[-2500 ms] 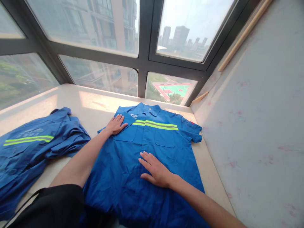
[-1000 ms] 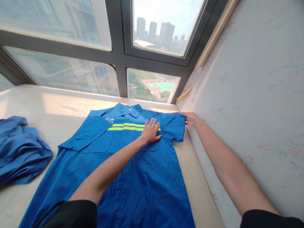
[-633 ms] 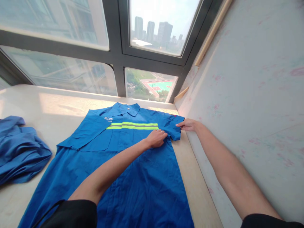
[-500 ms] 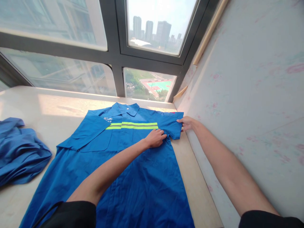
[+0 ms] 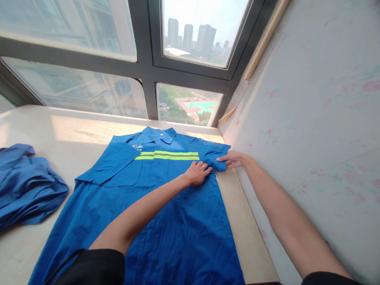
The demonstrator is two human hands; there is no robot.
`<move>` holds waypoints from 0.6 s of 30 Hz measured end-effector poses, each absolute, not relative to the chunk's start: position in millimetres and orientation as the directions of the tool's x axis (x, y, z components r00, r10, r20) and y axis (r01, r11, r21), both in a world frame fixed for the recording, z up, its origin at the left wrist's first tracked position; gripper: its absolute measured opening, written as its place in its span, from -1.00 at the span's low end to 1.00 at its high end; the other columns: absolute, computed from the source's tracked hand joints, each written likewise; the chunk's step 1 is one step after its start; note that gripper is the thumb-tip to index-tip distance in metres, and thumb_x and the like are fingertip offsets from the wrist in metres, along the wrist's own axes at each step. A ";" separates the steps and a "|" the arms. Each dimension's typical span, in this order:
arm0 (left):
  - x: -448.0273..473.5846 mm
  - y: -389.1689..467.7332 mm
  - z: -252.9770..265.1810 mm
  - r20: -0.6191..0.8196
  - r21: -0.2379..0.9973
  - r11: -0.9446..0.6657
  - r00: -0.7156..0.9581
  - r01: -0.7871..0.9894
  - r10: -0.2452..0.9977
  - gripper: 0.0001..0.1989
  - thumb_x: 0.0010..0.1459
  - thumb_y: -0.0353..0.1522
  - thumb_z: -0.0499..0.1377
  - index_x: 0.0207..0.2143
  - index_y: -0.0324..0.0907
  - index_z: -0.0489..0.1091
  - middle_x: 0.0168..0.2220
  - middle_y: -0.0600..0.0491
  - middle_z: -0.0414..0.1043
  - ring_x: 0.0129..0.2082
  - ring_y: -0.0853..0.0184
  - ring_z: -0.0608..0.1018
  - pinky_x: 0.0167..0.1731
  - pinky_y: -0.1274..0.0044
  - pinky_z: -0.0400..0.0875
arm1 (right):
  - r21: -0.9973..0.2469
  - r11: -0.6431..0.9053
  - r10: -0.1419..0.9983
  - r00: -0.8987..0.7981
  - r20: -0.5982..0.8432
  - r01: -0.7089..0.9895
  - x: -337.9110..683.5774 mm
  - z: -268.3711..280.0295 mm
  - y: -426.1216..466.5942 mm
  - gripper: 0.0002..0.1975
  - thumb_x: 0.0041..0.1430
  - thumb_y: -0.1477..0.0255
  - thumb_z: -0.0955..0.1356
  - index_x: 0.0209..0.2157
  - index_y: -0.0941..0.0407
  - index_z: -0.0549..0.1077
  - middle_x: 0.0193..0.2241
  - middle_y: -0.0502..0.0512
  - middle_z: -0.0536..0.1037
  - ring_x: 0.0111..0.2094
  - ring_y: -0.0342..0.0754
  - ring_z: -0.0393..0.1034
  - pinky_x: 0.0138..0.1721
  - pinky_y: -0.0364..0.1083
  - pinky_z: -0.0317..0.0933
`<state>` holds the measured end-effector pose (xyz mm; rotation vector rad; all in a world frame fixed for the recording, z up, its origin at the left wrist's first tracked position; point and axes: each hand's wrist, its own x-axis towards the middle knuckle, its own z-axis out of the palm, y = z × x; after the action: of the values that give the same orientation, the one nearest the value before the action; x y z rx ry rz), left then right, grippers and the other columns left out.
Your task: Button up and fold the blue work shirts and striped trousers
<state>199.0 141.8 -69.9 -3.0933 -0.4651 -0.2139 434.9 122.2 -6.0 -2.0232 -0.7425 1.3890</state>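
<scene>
A blue short-sleeved work shirt [image 5: 184,209] lies spread front-up, collar towards the window, with a yellow-green and grey reflective stripe across its chest. Its left-hand sleeve in view is folded inward over the chest, beside white printing. My left hand [image 5: 198,173], a ring on one finger, rests at the armpit of the other sleeve, its bent fingers closed on the cloth there. At that sleeve's hem, my right hand [image 5: 234,160] pinches the fabric, thumb on top and fingers partly hidden beneath. The sleeve [image 5: 212,154] is slightly rumpled between both hands.
A crumpled blue garment [image 5: 28,184] lies at the left on the pale sill surface [image 5: 80,134]. A flowered wall [image 5: 311,118] rises close along the right, beside my right arm. Grey window frames [image 5: 190,75] stand behind the collar.
My right hand has moved slightly left and down with the sleeve hem, and the sleeve has creased. My left hand stays at the armpit. The view has shifted a little.
</scene>
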 end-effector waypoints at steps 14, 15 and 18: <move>202.8 133.5 -67.8 0.077 0.035 -0.935 0.932 0.352 0.353 -0.49 0.30 -0.39 -0.10 0.28 -0.06 0.20 0.16 -0.18 0.31 0.04 0.06 0.36 -0.11 0.26 0.26 | -0.827 -0.554 0.665 0.649 -0.369 0.098 428.0 -28.2 137.1 -0.65 0.00 0.52 0.50 -0.15 0.15 0.43 -0.47 0.00 0.54 -0.45 -0.11 0.47 -0.44 -0.17 0.44; 204.0 132.7 -67.3 0.070 0.031 -0.933 0.930 0.359 0.361 -0.49 0.30 -0.39 -0.10 0.28 -0.07 0.20 0.16 -0.19 0.30 0.05 0.06 0.35 -0.11 0.26 0.26 | -0.816 -0.573 0.664 0.623 -0.413 0.069 426.4 -28.7 133.7 -0.69 0.02 0.47 0.50 -0.18 0.16 0.44 -0.48 0.03 0.54 -0.45 -0.08 0.47 -0.44 -0.12 0.46; 207.5 130.7 -66.2 0.050 0.030 -0.925 0.923 0.379 0.380 -0.49 0.29 -0.39 -0.09 0.27 -0.10 0.22 0.18 -0.20 0.29 0.07 0.04 0.35 -0.11 0.25 0.27 | -0.774 -0.634 0.662 0.517 -0.542 0.000 423.0 -27.6 120.8 -0.74 -0.02 0.47 0.54 -0.31 0.19 0.45 -0.50 0.11 0.56 -0.46 -0.03 0.47 -0.42 -0.03 0.48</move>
<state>207.5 130.7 -66.2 -3.0998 -0.6123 -0.0871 423.0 120.8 -27.6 -2.0165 -0.5392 1.1384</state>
